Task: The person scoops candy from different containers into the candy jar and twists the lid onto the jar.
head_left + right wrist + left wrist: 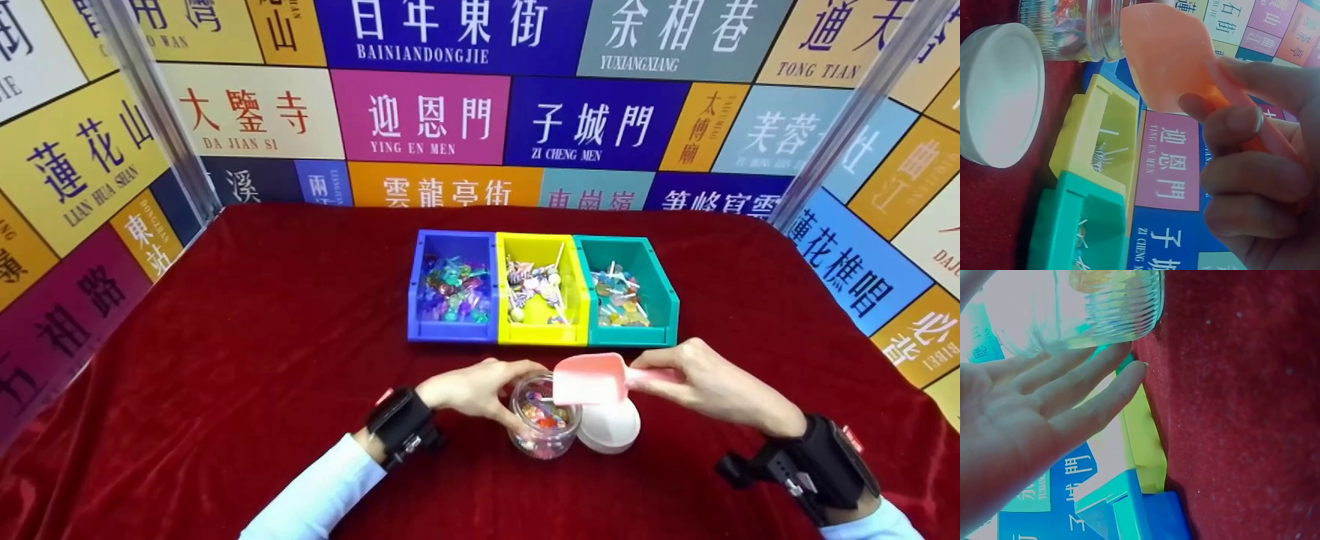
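A clear jar (541, 444) with colourful wrapped candies inside stands on the red cloth. My left hand (474, 390) holds it from the left, thumb and forefinger curved round its sides; the left wrist view shows the other fingers (1095, 402) stretched beside the ribbed glass. My right hand (712, 386) grips the handle of a pink scoop (589, 376), fingers curled round it in the right wrist view. The scoop's blade overlaps the jar's right rim, and no candy shows on it. Partly under the scoop in the head view, a white lid (611, 429) lies right of the jar.
Behind the jar stand three joined bins: blue (452, 334), yellow (541, 335) and green (664, 300), each with lollipops or wrapped candies. Clear posts (161, 112) rise at the table's far corners before a wall (427, 120) of coloured sign panels.
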`<action>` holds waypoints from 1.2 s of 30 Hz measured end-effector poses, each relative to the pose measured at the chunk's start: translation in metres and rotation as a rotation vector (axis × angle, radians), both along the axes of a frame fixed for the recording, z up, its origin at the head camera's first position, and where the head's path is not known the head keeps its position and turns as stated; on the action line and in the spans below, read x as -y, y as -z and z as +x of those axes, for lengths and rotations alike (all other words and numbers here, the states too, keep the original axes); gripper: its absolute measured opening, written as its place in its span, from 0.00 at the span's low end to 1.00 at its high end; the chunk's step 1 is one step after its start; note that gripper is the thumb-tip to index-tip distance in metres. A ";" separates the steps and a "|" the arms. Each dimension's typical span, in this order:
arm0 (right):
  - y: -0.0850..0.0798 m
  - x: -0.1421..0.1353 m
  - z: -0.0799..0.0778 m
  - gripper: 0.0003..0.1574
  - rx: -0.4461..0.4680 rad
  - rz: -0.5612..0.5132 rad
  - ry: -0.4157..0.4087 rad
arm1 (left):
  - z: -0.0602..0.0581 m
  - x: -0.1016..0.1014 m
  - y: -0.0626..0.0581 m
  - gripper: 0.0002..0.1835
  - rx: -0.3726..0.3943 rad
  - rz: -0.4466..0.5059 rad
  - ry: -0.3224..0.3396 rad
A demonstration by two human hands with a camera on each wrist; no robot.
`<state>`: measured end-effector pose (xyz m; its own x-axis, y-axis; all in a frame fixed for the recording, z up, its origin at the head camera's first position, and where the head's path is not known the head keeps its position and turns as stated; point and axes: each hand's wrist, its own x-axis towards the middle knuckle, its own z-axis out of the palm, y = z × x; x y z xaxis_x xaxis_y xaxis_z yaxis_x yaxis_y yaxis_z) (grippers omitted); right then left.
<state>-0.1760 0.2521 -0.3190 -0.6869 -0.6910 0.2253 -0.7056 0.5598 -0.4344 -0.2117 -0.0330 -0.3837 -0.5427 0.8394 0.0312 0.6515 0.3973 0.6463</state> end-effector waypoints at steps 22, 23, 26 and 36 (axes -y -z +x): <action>0.010 0.000 -0.020 0.08 0.272 -0.166 0.152 | -0.006 0.015 -0.003 0.30 0.060 0.131 -0.040; 0.010 0.001 -0.020 0.08 0.269 -0.167 0.184 | -0.007 0.016 -0.004 0.30 0.041 0.149 -0.065; 0.011 0.003 -0.024 0.12 0.258 -0.166 0.282 | -0.010 0.020 -0.007 0.27 -0.047 0.214 -0.156; 0.004 0.019 -0.041 0.20 0.222 -0.161 0.399 | -0.025 0.040 -0.013 0.17 -0.350 0.389 -0.528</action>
